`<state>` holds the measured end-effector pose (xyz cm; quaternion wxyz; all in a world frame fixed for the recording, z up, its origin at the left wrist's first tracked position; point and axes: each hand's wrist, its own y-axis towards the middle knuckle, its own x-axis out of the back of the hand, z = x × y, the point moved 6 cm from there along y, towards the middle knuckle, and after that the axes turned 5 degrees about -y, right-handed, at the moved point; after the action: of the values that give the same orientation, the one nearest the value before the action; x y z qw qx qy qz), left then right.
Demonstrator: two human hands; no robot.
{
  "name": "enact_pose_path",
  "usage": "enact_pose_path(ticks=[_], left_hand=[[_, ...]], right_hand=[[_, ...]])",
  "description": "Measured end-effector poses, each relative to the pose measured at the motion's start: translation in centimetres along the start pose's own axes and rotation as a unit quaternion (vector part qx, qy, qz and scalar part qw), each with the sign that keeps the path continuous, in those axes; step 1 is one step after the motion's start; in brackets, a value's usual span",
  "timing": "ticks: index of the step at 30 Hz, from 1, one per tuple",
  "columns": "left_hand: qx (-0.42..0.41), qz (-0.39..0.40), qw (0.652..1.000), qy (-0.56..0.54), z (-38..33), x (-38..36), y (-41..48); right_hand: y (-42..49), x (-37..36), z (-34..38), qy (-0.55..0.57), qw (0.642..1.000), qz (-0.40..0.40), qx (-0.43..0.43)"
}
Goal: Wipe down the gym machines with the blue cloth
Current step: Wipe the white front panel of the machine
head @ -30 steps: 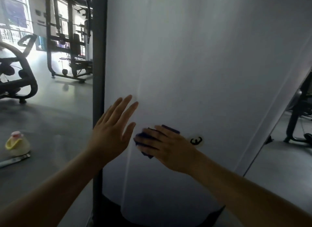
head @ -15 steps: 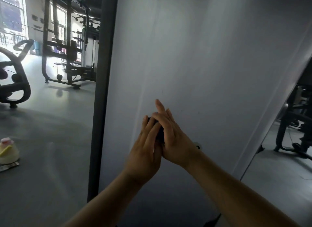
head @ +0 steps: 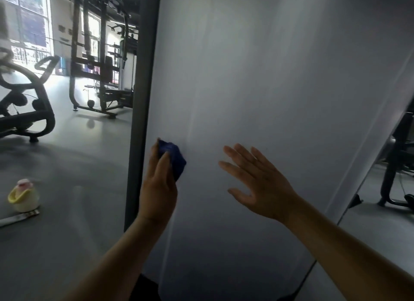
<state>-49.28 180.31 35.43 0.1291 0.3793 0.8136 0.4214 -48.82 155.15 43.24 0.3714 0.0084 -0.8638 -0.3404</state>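
two hands are up at the white panel (head: 280,88), the broad upright face of the machine that fills most of the view. the left hand (head: 158,188) has fingers and thumb curled round the blue cloth (head: 172,158). the cloth is bunched into a wad and sits at the panel's left margin, just inside the dark post (head: 143,88) that borders it.

judged purpose: a wad gives a firm pad to press with, and the margin position suits a stroke along the panel's border. whether the cloth presses the surface or stands just off it cannot be told.

the right hand (head: 259,182) holds nothing. its fingers are straight and spread, palm turned to the panel near its middle, likely to steady the sheet against the wiping push; contact is not confirmed.

a yellow container (head: 23,198) stands on the floor (head: 67,233), well left of the panel. it is possibly cleaning fluid, set clear of the work. how much of the panel is already wiped cannot be read from its surface.
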Motion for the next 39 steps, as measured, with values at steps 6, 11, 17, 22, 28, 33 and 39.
enact_pose_path(ticks=[6, 11, 17, 22, 28, 33, 39], left_hand=[[-0.155, 0.088, 0.984, 0.019, -4.0, -5.1, -3.0], [0.074, -0.029, 0.995, -0.054, 3.5, -0.9, -0.5], [-0.168, 0.079, 0.981, 0.06, 0.5, -4.5, -3.2], [0.128, -0.002, 0.991, -0.04, 5.2, -1.4, -0.9], [0.032, -0.018, 0.999, -0.002, 8.3, -0.9, -1.0], [0.083, 0.033, 0.996, -0.015, 7.0, -1.6, -2.1], [0.176, -0.08, 0.98, -0.034, 10.8, 0.3, -1.0]], right_hand=[[0.0, -0.8, 0.6, -0.023, 1.0, -0.006, -0.003], [-0.2, -0.9, 0.5, -0.052, 0.998, -0.042, 0.021], [-0.4, -1.7, 0.7, -0.077, 0.995, -0.056, 0.026], [-0.3, -1.5, 0.8, -0.095, 0.992, -0.077, 0.022], [-0.3, -1.6, 0.9, -0.128, 0.988, -0.085, 0.024], [-0.3, -1.9, 0.7, -0.132, 0.988, -0.083, 0.02], [-0.3, -1.8, 0.9, -0.134, 0.987, -0.09, 0.018]])
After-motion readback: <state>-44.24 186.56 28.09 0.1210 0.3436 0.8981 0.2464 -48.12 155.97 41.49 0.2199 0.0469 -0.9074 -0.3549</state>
